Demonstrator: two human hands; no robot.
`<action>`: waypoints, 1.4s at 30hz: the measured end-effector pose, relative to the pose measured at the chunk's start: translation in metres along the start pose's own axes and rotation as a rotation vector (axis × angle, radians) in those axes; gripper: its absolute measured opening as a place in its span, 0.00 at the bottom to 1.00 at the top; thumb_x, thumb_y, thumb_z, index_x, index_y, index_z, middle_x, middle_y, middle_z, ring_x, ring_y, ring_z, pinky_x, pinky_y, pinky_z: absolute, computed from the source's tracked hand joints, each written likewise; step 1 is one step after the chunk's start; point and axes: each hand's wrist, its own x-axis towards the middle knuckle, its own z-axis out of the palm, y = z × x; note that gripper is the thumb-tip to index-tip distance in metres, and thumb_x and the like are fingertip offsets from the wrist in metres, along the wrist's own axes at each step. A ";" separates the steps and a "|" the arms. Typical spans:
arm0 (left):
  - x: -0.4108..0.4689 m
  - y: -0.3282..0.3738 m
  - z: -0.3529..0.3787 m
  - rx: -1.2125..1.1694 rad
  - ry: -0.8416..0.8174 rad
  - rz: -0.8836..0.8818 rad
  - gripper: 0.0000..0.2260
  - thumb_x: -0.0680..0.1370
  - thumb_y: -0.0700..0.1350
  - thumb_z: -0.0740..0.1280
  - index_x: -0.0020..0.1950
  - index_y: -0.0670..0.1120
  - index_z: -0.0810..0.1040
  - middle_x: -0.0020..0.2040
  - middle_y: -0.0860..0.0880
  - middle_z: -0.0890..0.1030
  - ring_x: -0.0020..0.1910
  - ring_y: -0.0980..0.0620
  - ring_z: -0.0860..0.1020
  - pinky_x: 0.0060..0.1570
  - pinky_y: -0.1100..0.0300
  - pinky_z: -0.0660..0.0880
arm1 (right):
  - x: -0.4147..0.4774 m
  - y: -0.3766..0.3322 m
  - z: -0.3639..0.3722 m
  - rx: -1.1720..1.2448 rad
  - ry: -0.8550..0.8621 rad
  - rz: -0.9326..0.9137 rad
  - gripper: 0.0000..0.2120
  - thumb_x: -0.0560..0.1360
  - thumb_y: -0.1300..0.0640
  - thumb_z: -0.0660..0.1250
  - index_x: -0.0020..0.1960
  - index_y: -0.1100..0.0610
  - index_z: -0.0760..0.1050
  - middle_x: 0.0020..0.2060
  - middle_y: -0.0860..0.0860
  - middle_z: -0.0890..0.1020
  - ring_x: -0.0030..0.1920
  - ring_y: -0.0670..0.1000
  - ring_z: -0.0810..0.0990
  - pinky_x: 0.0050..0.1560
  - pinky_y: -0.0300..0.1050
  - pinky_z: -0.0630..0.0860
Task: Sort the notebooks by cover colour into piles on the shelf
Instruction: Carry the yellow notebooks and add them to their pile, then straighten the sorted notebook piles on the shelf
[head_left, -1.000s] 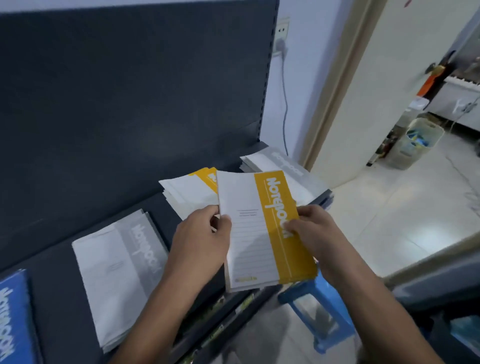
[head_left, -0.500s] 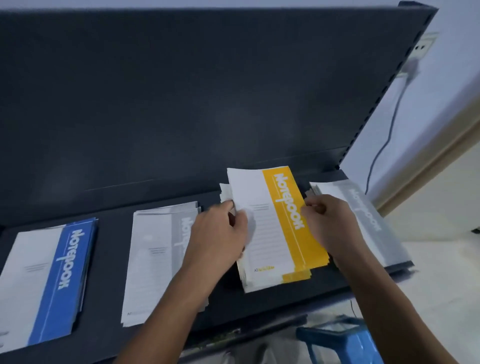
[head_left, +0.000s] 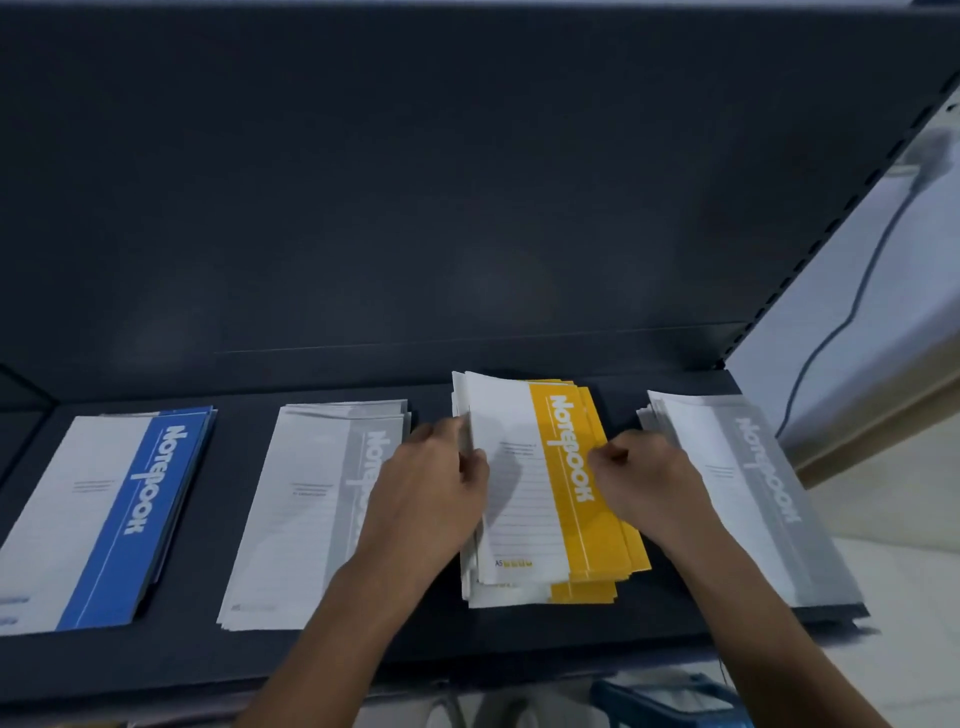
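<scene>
Pile of yellow notebooks (head_left: 550, 493) lies on shelf (head_left: 431, 639) btw left grey pile (head_left: 301, 499) & right grey pile (head_left: 743, 483). I see L hand (head_left: 431, 483) gripping its left edge, thumb on top cover, R hand (head_left: 644, 478) w/ curled fingers pinching its right edge.

Both bare forearms reach forward; left grip (head_left: 431, 483) pinches the yellow notebook (head_left: 524, 525) at its left edge, thumb on top; right grip (head_left: 649, 483), fingers curled, holds its right edge.
</scene>
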 end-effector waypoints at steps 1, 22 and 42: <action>0.000 -0.001 0.000 -0.011 0.006 -0.012 0.16 0.83 0.52 0.63 0.70 0.52 0.73 0.56 0.53 0.80 0.48 0.55 0.80 0.43 0.64 0.73 | 0.000 0.000 0.000 -0.027 0.001 -0.008 0.14 0.80 0.50 0.61 0.43 0.58 0.77 0.33 0.51 0.81 0.33 0.48 0.78 0.31 0.41 0.68; -0.011 -0.061 -0.024 -0.150 0.116 -0.138 0.11 0.81 0.49 0.64 0.62 0.51 0.79 0.50 0.57 0.80 0.44 0.56 0.79 0.46 0.60 0.74 | -0.008 -0.062 0.021 -0.052 0.077 -0.174 0.15 0.79 0.46 0.62 0.63 0.49 0.76 0.54 0.48 0.84 0.52 0.53 0.81 0.52 0.48 0.76; -0.012 -0.354 -0.211 -0.114 0.092 -0.216 0.10 0.81 0.50 0.64 0.60 0.53 0.80 0.49 0.57 0.82 0.46 0.54 0.81 0.47 0.59 0.76 | -0.111 -0.311 0.240 0.042 -0.002 -0.239 0.12 0.79 0.46 0.63 0.60 0.49 0.76 0.53 0.47 0.82 0.51 0.50 0.81 0.54 0.49 0.78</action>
